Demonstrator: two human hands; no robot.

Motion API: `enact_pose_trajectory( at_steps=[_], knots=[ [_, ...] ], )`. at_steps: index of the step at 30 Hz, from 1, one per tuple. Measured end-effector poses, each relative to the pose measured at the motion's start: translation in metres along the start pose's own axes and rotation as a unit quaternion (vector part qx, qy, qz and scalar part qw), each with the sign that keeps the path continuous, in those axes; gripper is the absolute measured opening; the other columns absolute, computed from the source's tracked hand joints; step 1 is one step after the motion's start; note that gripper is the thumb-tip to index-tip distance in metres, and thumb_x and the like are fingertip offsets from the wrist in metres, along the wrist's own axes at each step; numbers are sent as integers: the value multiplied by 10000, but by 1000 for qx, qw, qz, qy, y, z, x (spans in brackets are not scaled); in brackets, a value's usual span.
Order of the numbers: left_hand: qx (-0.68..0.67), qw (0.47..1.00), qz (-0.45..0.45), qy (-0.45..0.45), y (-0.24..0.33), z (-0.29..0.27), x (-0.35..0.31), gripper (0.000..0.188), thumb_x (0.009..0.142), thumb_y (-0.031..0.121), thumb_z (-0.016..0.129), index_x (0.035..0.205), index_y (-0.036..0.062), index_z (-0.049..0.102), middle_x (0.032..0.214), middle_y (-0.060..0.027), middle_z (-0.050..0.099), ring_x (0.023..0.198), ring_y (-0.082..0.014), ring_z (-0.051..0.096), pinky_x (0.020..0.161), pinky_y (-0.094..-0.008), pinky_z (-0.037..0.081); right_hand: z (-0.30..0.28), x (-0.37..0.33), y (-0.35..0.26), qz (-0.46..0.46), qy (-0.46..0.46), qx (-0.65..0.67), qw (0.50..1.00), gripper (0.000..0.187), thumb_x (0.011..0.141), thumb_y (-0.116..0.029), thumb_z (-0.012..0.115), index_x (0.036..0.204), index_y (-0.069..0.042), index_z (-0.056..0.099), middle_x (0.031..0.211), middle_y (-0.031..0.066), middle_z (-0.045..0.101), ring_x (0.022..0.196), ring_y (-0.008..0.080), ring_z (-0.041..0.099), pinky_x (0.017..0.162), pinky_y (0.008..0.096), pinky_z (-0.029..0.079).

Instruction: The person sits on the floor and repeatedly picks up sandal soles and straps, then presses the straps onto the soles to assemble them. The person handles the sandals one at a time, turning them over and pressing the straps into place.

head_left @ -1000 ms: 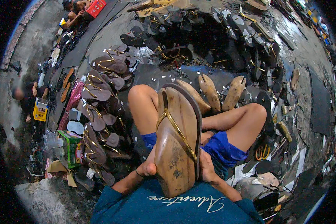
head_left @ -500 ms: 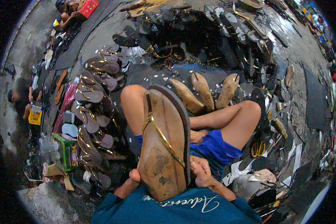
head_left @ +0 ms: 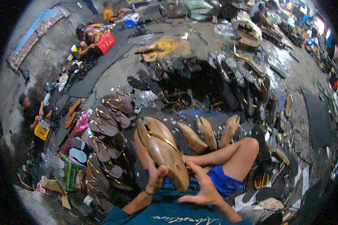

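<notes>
A brown wooden shoe last [head_left: 173, 161] with a gold strap [head_left: 162, 139] and a dark sole edge stands tilted over my lap. My left hand [head_left: 156, 180] is closed around its lower left side; its fingers are partly hidden behind the last. Beside the last's right edge, my right hand [head_left: 204, 190] is open, thumb and fingers spread; I cannot tell whether a fingertip touches the wood. Past my crossed legs lie three more wooden lasts: a left one [head_left: 192, 138], a middle one [head_left: 206, 133] and a right one [head_left: 229, 131].
Dark sandals with gold straps [head_left: 103, 125] are heaped at my left, near a green box [head_left: 74, 173]. More sandals ring a dark patch ahead. Orange loops [head_left: 261, 181] and scraps lie at right. People sit farther off, near a yellow box [head_left: 42, 129] and a red crate [head_left: 106, 42].
The last has moved forward and away from my chest, tipping more. My right hand has come off its edge and spread open. The view has lifted, showing more floor ahead.
</notes>
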State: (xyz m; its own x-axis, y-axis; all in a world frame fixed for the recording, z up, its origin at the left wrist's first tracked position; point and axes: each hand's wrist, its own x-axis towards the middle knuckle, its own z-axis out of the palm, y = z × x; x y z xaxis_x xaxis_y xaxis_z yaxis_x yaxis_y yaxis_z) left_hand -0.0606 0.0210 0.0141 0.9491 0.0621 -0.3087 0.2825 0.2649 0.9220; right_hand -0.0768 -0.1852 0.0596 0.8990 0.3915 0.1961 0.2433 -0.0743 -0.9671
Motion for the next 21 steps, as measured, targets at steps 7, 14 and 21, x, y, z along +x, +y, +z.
enact_pose_trajectory(
  at_steps=[7, 14, 21],
  knots=[
    [89, 986, 136, -41, 20, 26, 3, 1233, 607, 469, 882, 1411, -16, 82, 1345, -195, 360, 1239, -293, 421, 1033, -402, 387, 25, -10, 50, 70, -18, -83, 994, 1238, 542, -292, 927, 1463, 45, 172, 1455, 247, 307, 1355, 342, 333, 1102, 401, 307],
    [345, 917, 110, -169, 54, 46, -10, 723, 875, 420, 648, 1323, -84, 390, 1218, -261, 565, 1170, -368, 541, 974, -405, 437, 2, -6, 39, 214, -20, 360, 908, 1133, 639, -335, 794, 1492, 5, 132, 1457, 190, 337, 1327, 298, 373, 1104, 390, 297],
    [418, 856, 260, -155, 44, 22, 5, 437, 990, 367, 482, 1176, -7, 608, 1046, -204, 654, 968, -324, 634, 854, -399, 478, 5, -13, 46, 242, -8, 417, 876, 1119, 648, -329, 796, 1490, 3, 138, 1454, 180, 342, 1325, 299, 375, 1103, 392, 297]
  ],
)
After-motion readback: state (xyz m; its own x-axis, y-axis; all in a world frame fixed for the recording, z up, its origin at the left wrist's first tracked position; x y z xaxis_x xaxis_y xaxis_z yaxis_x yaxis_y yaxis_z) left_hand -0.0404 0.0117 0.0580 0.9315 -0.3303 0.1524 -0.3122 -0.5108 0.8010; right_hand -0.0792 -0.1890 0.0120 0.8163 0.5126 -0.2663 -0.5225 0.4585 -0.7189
